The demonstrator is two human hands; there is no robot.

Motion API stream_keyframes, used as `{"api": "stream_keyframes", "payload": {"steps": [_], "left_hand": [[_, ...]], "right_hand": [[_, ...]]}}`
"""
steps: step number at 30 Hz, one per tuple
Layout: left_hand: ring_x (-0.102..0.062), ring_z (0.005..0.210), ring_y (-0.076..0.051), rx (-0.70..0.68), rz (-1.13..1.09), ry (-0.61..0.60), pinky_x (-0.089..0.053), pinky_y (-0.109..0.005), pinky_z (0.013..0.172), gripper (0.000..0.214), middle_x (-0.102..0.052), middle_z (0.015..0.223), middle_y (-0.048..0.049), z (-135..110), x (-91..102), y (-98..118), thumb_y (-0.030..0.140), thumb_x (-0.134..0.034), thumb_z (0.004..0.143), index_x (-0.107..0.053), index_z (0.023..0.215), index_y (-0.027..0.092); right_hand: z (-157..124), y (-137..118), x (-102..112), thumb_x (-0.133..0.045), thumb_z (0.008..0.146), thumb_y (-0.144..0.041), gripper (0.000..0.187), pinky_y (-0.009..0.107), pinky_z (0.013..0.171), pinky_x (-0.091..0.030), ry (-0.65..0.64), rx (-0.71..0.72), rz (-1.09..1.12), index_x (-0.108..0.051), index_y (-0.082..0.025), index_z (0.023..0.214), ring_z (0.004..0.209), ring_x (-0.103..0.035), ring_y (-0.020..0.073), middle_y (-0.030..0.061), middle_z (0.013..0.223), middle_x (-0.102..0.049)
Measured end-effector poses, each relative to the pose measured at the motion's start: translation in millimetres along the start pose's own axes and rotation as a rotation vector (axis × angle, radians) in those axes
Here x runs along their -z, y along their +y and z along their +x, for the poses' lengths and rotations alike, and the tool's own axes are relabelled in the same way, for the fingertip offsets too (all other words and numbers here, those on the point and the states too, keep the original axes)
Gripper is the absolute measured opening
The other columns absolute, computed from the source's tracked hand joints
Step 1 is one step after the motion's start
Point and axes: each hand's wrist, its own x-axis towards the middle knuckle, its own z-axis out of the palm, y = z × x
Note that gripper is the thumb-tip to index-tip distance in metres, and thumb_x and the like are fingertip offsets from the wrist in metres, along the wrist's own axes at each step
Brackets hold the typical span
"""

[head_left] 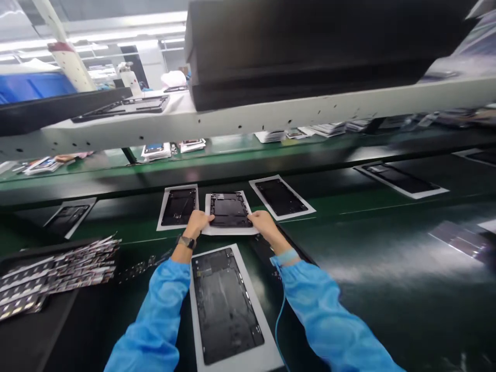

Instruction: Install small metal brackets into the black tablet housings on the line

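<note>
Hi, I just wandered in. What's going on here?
A person in blue sleeves is holding a flat black panel with a white sheet beneath it, the left hand at one side and the right hand at the other. A larger black panel lies nearer the person, between the forearms, also on white sheeting. More dark panels on white sheets lie along the dark green work surface, and a pile of thin strips sits off to the left.

Mid panel point(229, 209) on sheet point(228, 232), behind nr panel point(227, 305)
</note>
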Motion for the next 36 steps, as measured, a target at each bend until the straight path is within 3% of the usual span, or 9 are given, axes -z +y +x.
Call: {"api": "stream_keyframes", "payload": {"steps": [4,8,12,16,21,24,29,32,36], "left_hand": [[-0.064,0.066,-0.018,-0.017,-0.147,-0.07,-0.047,-0.025,0.059,0.034,-0.066,0.067,-0.0036,-102.0,6.1,-53.9,0.044,-0.077,0.07,-0.067,0.069,0.012],[-0.068,0.07,-0.023,0.05,-0.491,-0.129,-0.055,-0.033,0.071,0.044,-0.071,0.073,-0.0082,-203.3,-23.8,-113.6,0.056,-0.078,0.062,-0.068,0.077,0.015],[-0.068,0.071,-0.025,0.139,-0.483,-0.079,-0.055,-0.034,0.072,0.042,-0.071,0.072,-0.0083,-246.5,-58.1,-148.1,0.06,-0.074,0.062,-0.063,0.071,0.021],[-0.06,0.055,-0.022,0.044,-0.038,0.034,-0.046,-0.03,0.058,0.037,-0.059,0.052,-0.0031,-251.2,-67.8,-148.8,0.052,-0.061,0.074,-0.047,0.054,0.025],[-0.058,0.053,-0.021,-0.047,0.277,0.064,-0.038,-0.028,0.055,0.031,-0.059,0.053,-0.0015,-250.8,-36.0,-145.5,0.049,-0.052,0.08,-0.06,0.061,0.026],[-0.059,0.055,-0.022,-0.017,0.285,0.115,-0.039,-0.029,0.056,0.036,-0.066,0.06,-0.0029,-241.6,3.4,-155.0,0.057,-0.051,0.077,-0.069,0.073,0.026],[-0.063,0.063,-0.025,0.082,0.378,0.422,-0.042,-0.031,0.061,0.035,-0.068,0.063,-0.0042,-217.5,65.3,-167.9,0.056,-0.055,0.076,-0.067,0.074,0.023],[-0.065,0.071,-0.024,0.029,0.416,0.482,-0.043,-0.03,0.066,0.028,-0.071,0.072,-0.0053,-202.9,79.0,-164.7,0.047,-0.055,0.082,-0.065,0.074,0.022],[-0.065,0.08,-0.022,-0.035,0.466,0.476,-0.047,-0.03,0.076,0.015,-0.072,0.084,-0.0063,-165.1,79.9,-157.0,0.031,-0.057,0.085,-0.068,0.085,0.02]], "right_hand": [[-97.8,33.6,14.7,-0.059,0.085,-0.038,0.024,0.024,0.054,-0.041,-0.127,0.021,0.108,-0.059,-0.017,0.073,0.057,-0.056,0.0141,-0.002,0.059,-0.057],[-181.6,72.2,21.9,-0.058,0.084,-0.047,0.029,0.024,0.052,-0.038,-0.284,0.081,0.243,-0.055,-0.02,0.074,0.053,-0.05,0.0136,-0.0037,0.057,-0.052],[-212.8,89.5,27.1,-0.051,0.088,-0.04,0.024,0.026,0.052,-0.037,-0.293,0.13,0.053,-0.055,-0.022,0.072,0.053,-0.05,0.0155,-0.0028,0.055,-0.051],[-198.3,92.1,51.7,-0.051,0.088,-0.032,0.018,0.029,0.059,-0.042,-0.21,0.238,-0.154,-0.066,-0.022,0.087,0.06,-0.057,0.0188,0.0024,0.069,-0.063],[-156.2,107.8,91.8,-0.052,0.079,-0.021,0.018,0.03,0.069,-0.045,0.041,0.126,-0.369,-0.065,-0.021,0.091,0.07,-0.062,0.0208,0.0031,0.076,-0.065],[-144.9,122.1,100.9,-0.053,0.075,-0.017,0.018,0.03,0.073,-0.045,0.006,0.13,-0.457,-0.064,-0.021,0.089,0.075,-0.063,0.0205,0.0022,0.079,-0.065],[-143.3,138.3,92.5,-0.059,0.075,-0.03,0.008,0.032,0.068,-0.045,-0.03,0.182,-0.488,-0.06,-0.024,0.08,0.073,-0.062,0.0233,0.003,0.071,-0.064],[-138.0,145.0,89.3,-0.055,0.076,-0.034,0.011,0.034,0.061,-0.044,-0.077,0.207,-0.466,-0.055,-0.026,0.067,0.066,-0.063,0.0248,0.0055,0.066,-0.065],[-129.6,150.6,96.7,-0.057,0.073,-0.044,0.015,0.037,0.055,-0.045,-0.216,0.18,-0.291,-0.057,-0.029,0.073,0.054,-0.063,0.0261,0.0064,0.057,-0.067]]}}
